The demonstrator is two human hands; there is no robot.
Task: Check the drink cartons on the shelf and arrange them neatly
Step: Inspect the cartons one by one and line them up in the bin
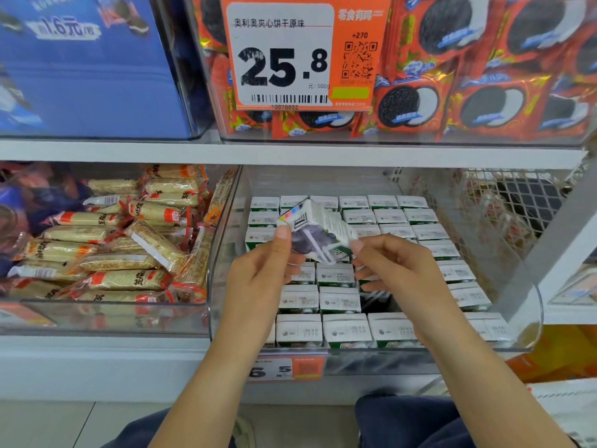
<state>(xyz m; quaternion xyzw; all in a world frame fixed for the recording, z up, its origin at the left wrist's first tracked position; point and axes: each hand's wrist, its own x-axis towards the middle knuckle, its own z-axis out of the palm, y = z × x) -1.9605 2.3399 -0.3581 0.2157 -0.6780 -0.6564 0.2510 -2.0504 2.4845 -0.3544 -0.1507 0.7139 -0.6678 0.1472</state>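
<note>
A small white drink carton with a dark fruit picture and a straw on its side is lifted and tilted above the bin. My left hand pinches its left side with the thumb on top. My right hand holds its lower right end with the fingertips. Below, several white and green cartons stand upright in rows inside a clear plastic bin. A dark gap shows in the rows just under my right hand.
A clear bin of sesame snack bars sits to the left. Cookie packs and an orange price sign fill the shelf above. A wire mesh basket stands at the right. A price tag hangs on the shelf edge.
</note>
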